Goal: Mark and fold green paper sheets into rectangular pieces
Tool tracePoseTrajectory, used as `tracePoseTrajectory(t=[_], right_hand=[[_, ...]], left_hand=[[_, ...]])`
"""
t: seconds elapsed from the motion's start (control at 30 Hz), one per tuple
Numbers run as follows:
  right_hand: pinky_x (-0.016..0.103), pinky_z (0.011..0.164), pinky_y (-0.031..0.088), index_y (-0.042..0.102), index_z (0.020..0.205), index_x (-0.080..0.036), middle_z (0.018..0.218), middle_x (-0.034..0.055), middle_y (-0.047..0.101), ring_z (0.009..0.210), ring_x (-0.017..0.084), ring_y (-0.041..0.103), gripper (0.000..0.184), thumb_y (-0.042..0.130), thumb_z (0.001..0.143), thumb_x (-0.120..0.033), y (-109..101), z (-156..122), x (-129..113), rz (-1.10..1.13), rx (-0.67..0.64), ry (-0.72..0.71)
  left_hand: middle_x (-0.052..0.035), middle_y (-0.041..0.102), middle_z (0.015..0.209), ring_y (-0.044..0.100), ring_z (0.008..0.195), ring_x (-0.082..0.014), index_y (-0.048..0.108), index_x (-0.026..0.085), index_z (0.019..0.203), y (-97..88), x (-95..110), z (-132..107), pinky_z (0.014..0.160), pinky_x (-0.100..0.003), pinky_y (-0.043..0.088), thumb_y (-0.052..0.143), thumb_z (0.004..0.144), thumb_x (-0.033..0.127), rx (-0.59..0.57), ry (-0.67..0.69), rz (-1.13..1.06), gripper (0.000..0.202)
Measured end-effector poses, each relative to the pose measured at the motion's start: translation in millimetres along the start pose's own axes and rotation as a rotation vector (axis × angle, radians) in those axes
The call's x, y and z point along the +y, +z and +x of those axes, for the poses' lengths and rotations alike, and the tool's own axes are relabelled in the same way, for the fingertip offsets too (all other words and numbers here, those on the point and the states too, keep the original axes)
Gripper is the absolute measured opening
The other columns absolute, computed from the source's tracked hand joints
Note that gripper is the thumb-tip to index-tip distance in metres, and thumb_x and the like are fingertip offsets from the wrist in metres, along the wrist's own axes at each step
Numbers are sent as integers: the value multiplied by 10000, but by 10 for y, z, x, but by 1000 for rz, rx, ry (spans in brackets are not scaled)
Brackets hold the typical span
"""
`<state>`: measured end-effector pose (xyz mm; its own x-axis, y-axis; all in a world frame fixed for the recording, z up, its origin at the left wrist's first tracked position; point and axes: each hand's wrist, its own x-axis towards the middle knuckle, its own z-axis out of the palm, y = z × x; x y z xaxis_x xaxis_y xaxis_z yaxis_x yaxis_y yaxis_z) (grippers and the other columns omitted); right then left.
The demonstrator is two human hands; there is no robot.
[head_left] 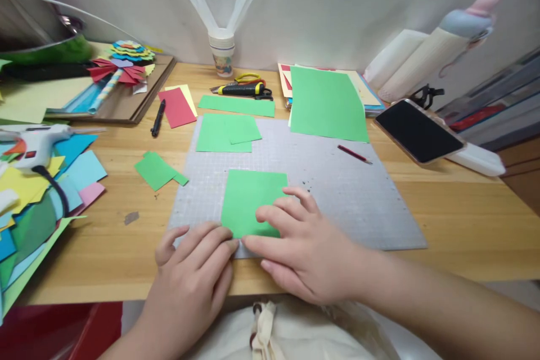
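A green paper square (pixel 248 198) lies on the grey cutting mat (pixel 350 197) near the table's front edge. My right hand (pixel 301 247) rests flat on its lower right part, fingers stretched and pressing it down. My left hand (pixel 189 278) lies beside it, its fingertips touching the square's lower left corner; the fingers are extended and hold nothing.
More green paper pieces (pixel 225 133) lie on the mat, a green sheet (pixel 327 104) behind it, and a red pencil (pixel 354 154). Scissors (pixel 244 87), a black pen (pixel 158 118), a phone (pixel 417 130), a glue gun (pixel 34 143) on coloured paper at left.
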<state>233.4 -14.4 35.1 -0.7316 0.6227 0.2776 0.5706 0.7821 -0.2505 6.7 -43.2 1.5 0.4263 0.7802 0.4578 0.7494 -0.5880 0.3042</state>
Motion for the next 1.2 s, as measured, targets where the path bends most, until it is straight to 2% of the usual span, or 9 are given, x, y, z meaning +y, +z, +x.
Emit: tracePoseTrajectory(t=[0.17,0.37,0.7,0.83,0.93,1.03,1.1,1.2], right_hand=[[527,1071,179,691,1072,-304,1144,62,582,1049,241,448,260,459,960,-341,131,13,-5,-57,-49,47],[536,1070,154,684,1027,-293,1170,57,579,1096,257,442,220,480,946,-315,128,-44,-27,-95,-62,51],[517,1032,181,662,1071,-307,1079,48,599,1091,242,481,231,473,946,-261,15,-495,49,-39,-55,199],[512,1029,172,665,1045,-290,1056,44,611,1100,240,493,219,477,944,-241,-84,-601,43,-41,-63,242],[475,1009,194,668,1007,-265,1040,36,621,1053,221,510,197,493,925,-227,-97,-628,-24,-9,-35,244],[450,998,214,640,1164,-265,1101,45,625,1040,216,509,286,501,917,-232,5,-644,-128,-18,35,271],[447,1001,213,608,1253,-277,1114,46,628,1040,218,506,349,510,920,-235,109,-650,-188,-52,66,338],[454,998,218,631,1225,-287,1077,46,633,1020,221,508,329,513,923,-231,225,-646,-237,-62,83,420]], left_hand=[[-16,742,952,640,979,-230,664,206,937,6,-9,-13,936,-415,320,510,922,154,-5,16,-25,163],[-11,737,938,632,991,-230,657,202,917,-7,-19,-12,932,-419,319,508,916,146,-20,8,-41,159],[-7,720,941,611,1007,-215,656,215,924,-21,-41,-6,947,-408,314,492,914,141,-60,-18,-90,180],[-7,682,915,590,1001,-211,666,249,1058,-37,-48,39,971,-406,279,453,940,172,-156,57,-7,256],[-3,658,950,570,1006,-212,630,334,1199,-47,-60,77,1009,-413,253,417,958,196,-256,144,107,350],[-8,647,1052,551,1037,-219,574,398,1280,-54,-71,111,1041,-411,237,450,951,241,-314,219,188,386],[-13,640,1053,541,1045,-226,558,397,1297,-62,-72,137,1053,-408,230,488,926,248,-343,263,219,407],[-1,631,995,535,1023,-221,567,376,1276,-85,-74,186,1066,-398,216,533,887,239,-387,309,224,413]])
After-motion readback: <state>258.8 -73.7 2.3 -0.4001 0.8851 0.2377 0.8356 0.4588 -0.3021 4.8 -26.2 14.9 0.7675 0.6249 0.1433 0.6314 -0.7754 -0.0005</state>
